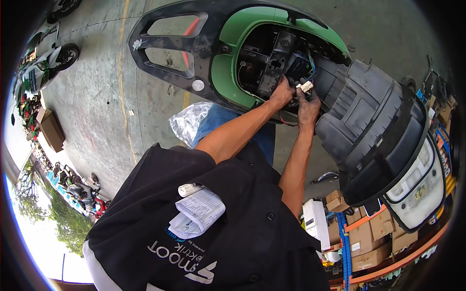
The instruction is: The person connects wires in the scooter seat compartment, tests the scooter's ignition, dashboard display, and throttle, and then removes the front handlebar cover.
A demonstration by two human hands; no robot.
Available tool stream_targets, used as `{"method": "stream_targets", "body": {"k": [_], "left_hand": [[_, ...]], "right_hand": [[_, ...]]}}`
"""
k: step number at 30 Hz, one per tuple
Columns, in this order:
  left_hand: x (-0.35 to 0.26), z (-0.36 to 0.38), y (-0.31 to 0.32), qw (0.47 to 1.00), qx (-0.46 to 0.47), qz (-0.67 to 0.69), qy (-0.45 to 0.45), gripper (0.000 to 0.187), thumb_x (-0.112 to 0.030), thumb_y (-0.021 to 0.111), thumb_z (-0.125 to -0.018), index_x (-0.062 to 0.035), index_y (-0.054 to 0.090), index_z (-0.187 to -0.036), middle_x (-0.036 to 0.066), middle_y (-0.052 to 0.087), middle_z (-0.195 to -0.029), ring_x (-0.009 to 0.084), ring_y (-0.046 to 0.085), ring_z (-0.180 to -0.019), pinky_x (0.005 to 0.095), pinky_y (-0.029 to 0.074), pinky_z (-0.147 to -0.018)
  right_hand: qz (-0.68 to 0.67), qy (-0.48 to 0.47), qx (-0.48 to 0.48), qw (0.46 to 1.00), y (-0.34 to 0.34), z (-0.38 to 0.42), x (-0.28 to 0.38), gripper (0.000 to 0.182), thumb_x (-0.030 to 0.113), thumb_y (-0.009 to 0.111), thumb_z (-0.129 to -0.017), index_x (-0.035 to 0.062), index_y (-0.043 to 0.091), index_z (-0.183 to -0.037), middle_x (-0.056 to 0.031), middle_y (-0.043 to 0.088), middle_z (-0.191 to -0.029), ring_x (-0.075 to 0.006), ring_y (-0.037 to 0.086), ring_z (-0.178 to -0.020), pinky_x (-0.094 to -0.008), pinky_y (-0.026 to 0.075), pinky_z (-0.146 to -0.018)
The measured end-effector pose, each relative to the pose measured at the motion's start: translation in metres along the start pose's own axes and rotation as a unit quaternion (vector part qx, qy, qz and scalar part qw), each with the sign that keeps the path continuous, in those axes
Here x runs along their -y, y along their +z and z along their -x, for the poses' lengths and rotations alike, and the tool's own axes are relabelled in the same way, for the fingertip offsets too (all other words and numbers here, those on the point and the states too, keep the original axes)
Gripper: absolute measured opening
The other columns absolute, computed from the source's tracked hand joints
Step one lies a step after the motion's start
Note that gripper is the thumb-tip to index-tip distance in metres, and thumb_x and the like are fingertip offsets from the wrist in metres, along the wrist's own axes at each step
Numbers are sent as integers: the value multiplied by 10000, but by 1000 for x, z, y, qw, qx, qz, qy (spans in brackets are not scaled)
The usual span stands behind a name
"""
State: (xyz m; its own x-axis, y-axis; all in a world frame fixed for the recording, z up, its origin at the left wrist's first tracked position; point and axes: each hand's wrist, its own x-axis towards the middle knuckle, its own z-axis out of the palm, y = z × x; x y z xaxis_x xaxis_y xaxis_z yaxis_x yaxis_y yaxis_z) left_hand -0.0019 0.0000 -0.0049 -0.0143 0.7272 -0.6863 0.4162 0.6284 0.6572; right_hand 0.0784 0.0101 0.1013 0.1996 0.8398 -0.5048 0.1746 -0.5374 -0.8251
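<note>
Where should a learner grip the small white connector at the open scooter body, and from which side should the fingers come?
Grip the white connector across its short plastic body, not by the wires. Come from the open side toward the person, where both the left hand and right hand already reach it; the far side is crowded by the black compartment.

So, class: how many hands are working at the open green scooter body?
2. The left hand reaches into the scooter body; the right hand, beside it, pinches a white connector. No others show, though some may be hidden.

Concrete floor (97,97) bears a green scooter (233,29) and cardboard box (51,130).
</note>
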Motion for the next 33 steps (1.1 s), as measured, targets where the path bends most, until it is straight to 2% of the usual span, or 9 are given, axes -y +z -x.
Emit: {"method": "stream_targets", "body": {"k": [9,13,14,17,19,21,23,30,33], "left_hand": [[7,-5,4,999,-3,-21,28,886,-382,673,-801,134,245,-1380,336,377,-1388,436,355,-1319,430,269,-1111],[-5,-2,-1,897,132,-411,95,722,-206,605,-851,196,245,-1330,392,371,-1341,457,317,-1329,453,228,-1126],[-4,4,-1,969,66,-226,75,741,-212,622,-839,198,244,-1327,401,370,-1336,458,323,-1327,455,240,-1119],[0,-3,-2,997,22,60,32,833,-248,679,-794,203,226,-1327,424,348,-1336,471,333,-1319,449,270,-1108],[-23,10,-21,1000,19,-11,0,892,-363,645,-826,184,199,-1373,386,302,-1407,440,300,-1352,417,242,-1132],[-24,12,-16,1000,-22,18,6,846,-301,623,-814,182,206,-1369,385,330,-1383,438,331,-1330,415,252,-1126],[-20,6,-15,999,-2,33,0,863,-181,660,-718,216,200,-1331,417,339,-1345,491,341,-1301,442,267,-1114],[6,-5,11,998,-12,62,3,849,-149,639,-704,208,201,-1338,423,352,-1327,506,347,-1287,457,256,-1120],[53,-28,49,976,-85,-151,135,860,-161,641,-717,197,189,-1355,426,345,-1330,504,337,-1295,460,247,-1123]], "right_hand": [[24,-36,-4,999,0,9,-2,412,34,628,-882,-39,518,-1272,-103,625,-1125,-164,565,-1004,-289,425,-911],[73,9,-48,996,14,11,21,339,34,706,-810,-52,607,-1123,-105,675,-997,-189,619,-909,-306,470,-851],[111,4,-51,993,17,10,27,310,37,728,-795,-65,636,-1072,-103,685,-971,-185,625,-891,-307,477,-832],[138,-56,-84,985,20,-5,24,262,46,751,-779,-79,674,-995,-112,696,-962,-176,632,-869,-297,477,-818],[-42,37,-111,992,18,-25,9,243,28,726,-807,-47,687,-1035,-75,699,-917,-150,647,-797,-268,496,-744],[-168,81,-122,975,14,-36,-8,215,17,706,-826,-47,683,-1031,-60,694,-887,-119,634,-767,-246,491,-690],[-172,78,-118,975,12,-50,-13,206,25,698,-836,-49,680,-1028,-59,693,-865,-109,628,-746,-238,483,-668],[-48,47,-99,993,22,-50,-4,162,58,670,-868,-52,679,-986,-52,687,-795,-96,625,-682,-223,459,-586],[-44,39,-111,992,23,-50,-5,168,36,686,-846,-58,675,-984,-54,684,-796,-107,630,-687,-238,476,-601]]}}
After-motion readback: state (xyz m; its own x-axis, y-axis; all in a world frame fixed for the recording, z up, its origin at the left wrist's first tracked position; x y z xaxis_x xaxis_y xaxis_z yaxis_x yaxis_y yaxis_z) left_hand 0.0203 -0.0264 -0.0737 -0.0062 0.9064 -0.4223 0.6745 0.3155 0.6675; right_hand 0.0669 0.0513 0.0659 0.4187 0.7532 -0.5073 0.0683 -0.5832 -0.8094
